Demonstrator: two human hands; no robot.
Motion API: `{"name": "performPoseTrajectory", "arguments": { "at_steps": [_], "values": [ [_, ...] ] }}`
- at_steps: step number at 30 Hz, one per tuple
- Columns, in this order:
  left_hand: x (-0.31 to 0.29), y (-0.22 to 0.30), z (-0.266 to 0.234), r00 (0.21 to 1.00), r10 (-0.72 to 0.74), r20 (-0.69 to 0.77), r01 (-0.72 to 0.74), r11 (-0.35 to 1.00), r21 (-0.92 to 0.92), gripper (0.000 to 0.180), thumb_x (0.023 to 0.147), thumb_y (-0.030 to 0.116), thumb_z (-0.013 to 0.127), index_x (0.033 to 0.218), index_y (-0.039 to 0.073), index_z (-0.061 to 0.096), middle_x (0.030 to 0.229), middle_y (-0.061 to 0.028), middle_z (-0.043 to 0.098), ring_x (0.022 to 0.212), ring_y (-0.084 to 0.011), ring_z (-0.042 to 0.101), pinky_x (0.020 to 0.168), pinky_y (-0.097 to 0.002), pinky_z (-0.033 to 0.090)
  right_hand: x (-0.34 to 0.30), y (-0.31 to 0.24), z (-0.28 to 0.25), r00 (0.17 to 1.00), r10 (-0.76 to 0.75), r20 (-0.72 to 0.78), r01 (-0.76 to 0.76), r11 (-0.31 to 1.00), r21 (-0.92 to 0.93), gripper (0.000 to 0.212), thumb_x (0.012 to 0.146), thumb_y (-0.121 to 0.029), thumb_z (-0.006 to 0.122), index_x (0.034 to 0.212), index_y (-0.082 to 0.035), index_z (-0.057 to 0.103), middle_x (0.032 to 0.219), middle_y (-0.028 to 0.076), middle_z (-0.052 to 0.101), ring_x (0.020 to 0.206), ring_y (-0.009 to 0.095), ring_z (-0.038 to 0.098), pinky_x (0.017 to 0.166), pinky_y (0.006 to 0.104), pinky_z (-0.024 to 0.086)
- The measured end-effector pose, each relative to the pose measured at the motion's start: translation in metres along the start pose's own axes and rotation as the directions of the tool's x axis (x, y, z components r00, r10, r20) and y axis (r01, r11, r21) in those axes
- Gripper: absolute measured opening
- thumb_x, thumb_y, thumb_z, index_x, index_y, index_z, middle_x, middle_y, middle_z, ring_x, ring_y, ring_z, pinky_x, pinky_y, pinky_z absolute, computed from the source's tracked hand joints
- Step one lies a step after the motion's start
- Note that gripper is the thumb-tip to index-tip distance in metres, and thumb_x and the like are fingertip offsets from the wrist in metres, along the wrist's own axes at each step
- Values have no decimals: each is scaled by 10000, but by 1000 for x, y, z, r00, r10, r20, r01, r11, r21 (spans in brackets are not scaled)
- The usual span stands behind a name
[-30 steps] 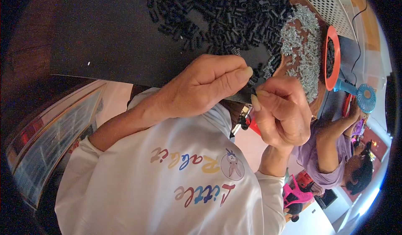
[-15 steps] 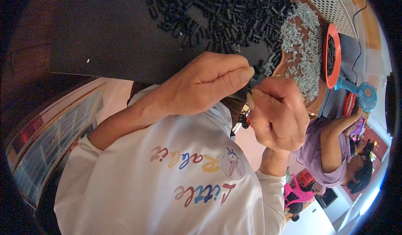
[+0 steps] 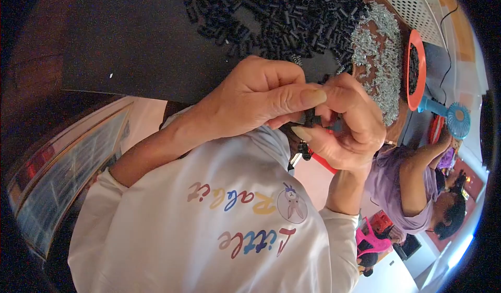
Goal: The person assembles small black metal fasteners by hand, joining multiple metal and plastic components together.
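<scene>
My left hand [image 3: 255, 97] and my right hand [image 3: 347, 128] meet fingertip to fingertip above the edge of a black mat [image 3: 135, 37]. Both pinch a small black part [image 3: 310, 116] between them, and the fingers hide most of it. A big heap of small black tubular parts [image 3: 282, 11] lies on the mat just beyond my hands. To its right is a pile of small silver springs [image 3: 381, 58]. A thin red piece [image 3: 323, 162] shows below my right hand.
An orange-rimmed bowl [image 3: 415, 68] and a blue hand-held fan [image 3: 456, 118] sit at the right. A white perforated basket [image 3: 412, 0] stands at the top right. Another person in a purple top [image 3: 402, 183] works at the right. A framed panel [image 3: 68, 173] lies at the left.
My right hand has opened from a fist and closed in on my left hand. The fingertips of both now meet on the small black part.
</scene>
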State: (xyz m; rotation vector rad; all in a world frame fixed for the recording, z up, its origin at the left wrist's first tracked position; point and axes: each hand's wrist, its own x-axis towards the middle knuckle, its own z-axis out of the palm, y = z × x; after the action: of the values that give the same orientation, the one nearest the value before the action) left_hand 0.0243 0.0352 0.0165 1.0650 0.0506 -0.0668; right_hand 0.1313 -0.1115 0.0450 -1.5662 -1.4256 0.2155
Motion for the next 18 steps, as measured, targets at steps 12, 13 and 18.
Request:
{"name": "performPoseTrajectory", "arguments": {
  "at_steps": [12,13,18],
  "values": [
    [-7,3,2,997,49,-58,-45,997,62,442,981,352,376,667,52,462,573,-16,433,493,-86,376,448,-241,285,-12,-10,8,971,93,-222,-87,996,36,276,564,-13,724,787,39,570,630,16,458,600,157,449,553,268,340],
    [-8,4,2,997,48,-56,-45,997,62,442,981,352,376,667,52,462,573,-16,433,493,-86,376,448,-241,285,-12,-12,9,967,99,-234,-94,995,32,275,562,-6,723,785,40,569,625,16,454,593,156,447,553,267,342],
    [-15,12,8,992,32,-121,-20,995,101,435,979,336,386,653,56,450,562,-17,417,463,-83,341,417,-246,250,-16,-10,9,950,53,-309,-89,990,-105,225,536,-51,710,708,-46,564,597,82,525,461,188,481,428,279,389]
  ]
}}
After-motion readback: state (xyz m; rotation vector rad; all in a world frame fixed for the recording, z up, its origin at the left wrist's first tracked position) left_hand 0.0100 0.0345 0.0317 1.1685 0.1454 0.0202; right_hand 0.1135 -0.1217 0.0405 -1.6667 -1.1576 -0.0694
